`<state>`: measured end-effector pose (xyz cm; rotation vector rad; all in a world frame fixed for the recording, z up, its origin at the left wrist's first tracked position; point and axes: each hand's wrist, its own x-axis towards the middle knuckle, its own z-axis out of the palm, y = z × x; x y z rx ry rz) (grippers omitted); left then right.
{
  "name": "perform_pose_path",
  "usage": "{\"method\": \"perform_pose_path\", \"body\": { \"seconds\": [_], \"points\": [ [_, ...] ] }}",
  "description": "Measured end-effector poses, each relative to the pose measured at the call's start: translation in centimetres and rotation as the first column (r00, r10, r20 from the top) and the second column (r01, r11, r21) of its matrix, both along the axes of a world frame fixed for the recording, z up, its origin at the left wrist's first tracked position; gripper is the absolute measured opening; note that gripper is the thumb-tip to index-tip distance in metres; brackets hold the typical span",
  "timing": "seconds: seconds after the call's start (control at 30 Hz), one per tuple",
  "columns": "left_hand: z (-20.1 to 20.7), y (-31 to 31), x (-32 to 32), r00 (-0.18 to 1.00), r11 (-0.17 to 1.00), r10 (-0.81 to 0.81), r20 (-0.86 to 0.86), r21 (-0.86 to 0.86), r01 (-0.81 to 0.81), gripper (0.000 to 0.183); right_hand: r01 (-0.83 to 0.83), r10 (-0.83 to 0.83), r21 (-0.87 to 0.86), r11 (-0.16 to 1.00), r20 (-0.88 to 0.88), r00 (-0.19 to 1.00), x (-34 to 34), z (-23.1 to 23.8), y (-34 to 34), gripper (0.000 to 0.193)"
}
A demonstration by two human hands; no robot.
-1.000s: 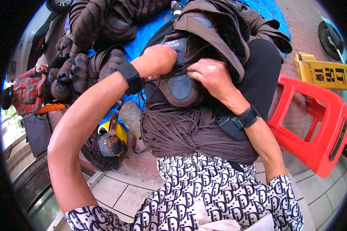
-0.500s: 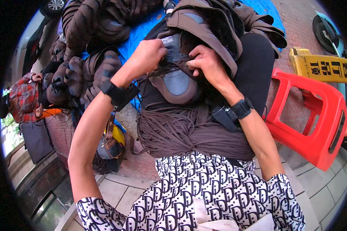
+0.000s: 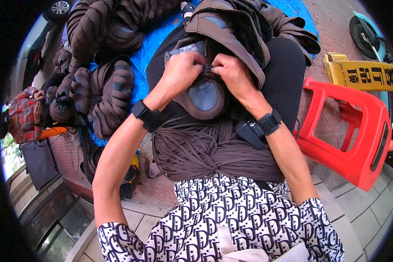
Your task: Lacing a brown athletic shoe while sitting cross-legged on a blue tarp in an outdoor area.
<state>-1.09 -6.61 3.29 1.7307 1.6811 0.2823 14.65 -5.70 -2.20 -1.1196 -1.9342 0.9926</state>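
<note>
A brown shoe upper [image 3: 185,98] with a blue-grey mesh toe lies across my lap, its toe pointing toward me. Over its lace holes my left hand [image 3: 182,72] and my right hand [image 3: 235,74] meet almost fingertip to fingertip. Both are closed in a pinch on the dark shoelace [image 3: 208,68], of which only a short stretch shows between them. My fingers cover most of the eyelets. Just below the toe, a thick bundle of brown laces [image 3: 183,150] is spread over my lap. More brown uppers [image 3: 236,41] are stacked against my right hand's far side.
Nested rows of uppers [image 3: 113,96] lie at the left on a blue tarp [image 3: 150,56]. A red plastic stool [image 3: 358,161] stands at the right, near a yellow sign [image 3: 364,76] and a wheel [image 3: 363,37]. Another person in a checked shirt [image 3: 24,113] sits at far left.
My left hand has come in rightward and slightly down, closing the gap to my right hand over the upper. The right hand has shifted only slightly.
</note>
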Motion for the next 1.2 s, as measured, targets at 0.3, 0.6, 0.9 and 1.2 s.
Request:
{"method": "perform_pose_path", "body": {
  "seconds": [0.3, 0.6, 0.9, 1.2],
  "points": [
    [0.1, 0.3, 0.1, 0.997, 0.992, 0.058, 0.053, -0.114, -0.051, 0.022, 0.045, -0.052, 0.155, 0.987, 0.039, 0.998, -0.2, 0.1, 0.1, 0.007],
    [-0.5, -0.7, 1.0, 0.995, 0.989, 0.072, 0.071, 0.123, -0.081, 0.022, -0.051, -0.161, 0.544, 0.838, 0.335, 0.928, -1.2, 1.1, 0.1, 0.002],
    [0.5, 0.9, 0.5, 0.962, 0.938, 0.204, 0.180, -0.317, -0.140, 0.030, 0.024, -0.039, -0.148, 0.989, -0.100, 0.994, -1.2, 0.1, 1.4, 0.017],
    [-1.2, 2.0, 0.2, 0.999, 0.957, -0.011, 0.046, -0.289, 0.023, 0.019, 0.050, -0.070, -0.174, 0.984, -0.108, 0.992, -1.0, 1.3, 0.6, 0.033]
  ]
}}
